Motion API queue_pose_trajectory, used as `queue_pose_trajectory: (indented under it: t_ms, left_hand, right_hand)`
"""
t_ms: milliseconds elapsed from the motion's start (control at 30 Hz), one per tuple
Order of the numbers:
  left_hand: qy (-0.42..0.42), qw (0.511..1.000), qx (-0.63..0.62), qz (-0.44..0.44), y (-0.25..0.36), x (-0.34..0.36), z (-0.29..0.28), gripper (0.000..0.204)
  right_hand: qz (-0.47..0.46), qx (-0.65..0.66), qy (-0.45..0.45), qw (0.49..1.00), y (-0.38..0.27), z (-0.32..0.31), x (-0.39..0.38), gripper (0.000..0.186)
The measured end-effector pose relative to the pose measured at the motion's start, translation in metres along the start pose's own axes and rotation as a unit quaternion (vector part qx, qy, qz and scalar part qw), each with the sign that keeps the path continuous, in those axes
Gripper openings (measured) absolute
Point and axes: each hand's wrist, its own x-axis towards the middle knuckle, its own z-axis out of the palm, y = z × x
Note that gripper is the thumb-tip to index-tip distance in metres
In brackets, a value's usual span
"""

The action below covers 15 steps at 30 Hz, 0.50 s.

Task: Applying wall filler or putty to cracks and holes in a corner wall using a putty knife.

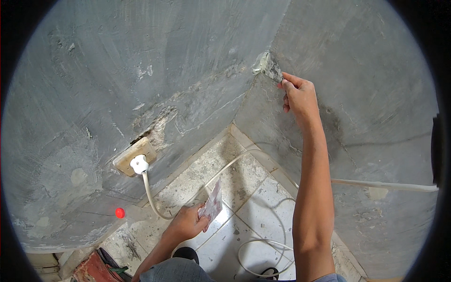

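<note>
My right hand (298, 94) grips a putty knife (268, 66) smeared with grey-white paste, its blade against the corner where the two grey plastered walls (357, 70) meet. My left hand (188, 222) holds a flat blade (213, 202) with whitish and pinkish smears, low over the tiled floor. Just below the knife, a pale crack runs along the left wall. Farther down that wall, a chipped, rough patch (159, 127) lies above a beige socket plate (124, 162) with a white plug (139, 163) in it.
A white cable (228, 167) loops over the dusty tiles (251, 221) and runs right along the wall. A small red round object (120, 212) is at the lower left. A reddish container (91, 268) stands at bottom left. A dark object (436, 148) is at the right edge.
</note>
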Motion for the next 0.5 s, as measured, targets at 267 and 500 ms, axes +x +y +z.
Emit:
queue_pose_trajectory:
  t_ms: [267, 500]
  left_hand:
    - [-0.012, 0.999, -0.006, 0.033, 0.004, -0.001, 0.006, 0.036]
    - [0.015, 0.996, 0.035, 0.076, 0.01, 0.002, 0.017, 0.032]
  right_hand:
    - [-0.005, 0.013, 0.016, 1.0, -0.008, 0.025, -0.01, 0.037]
    - [-0.049, -0.053, 0.056, 0.996, -0.021, 0.058, -0.016, 0.035]
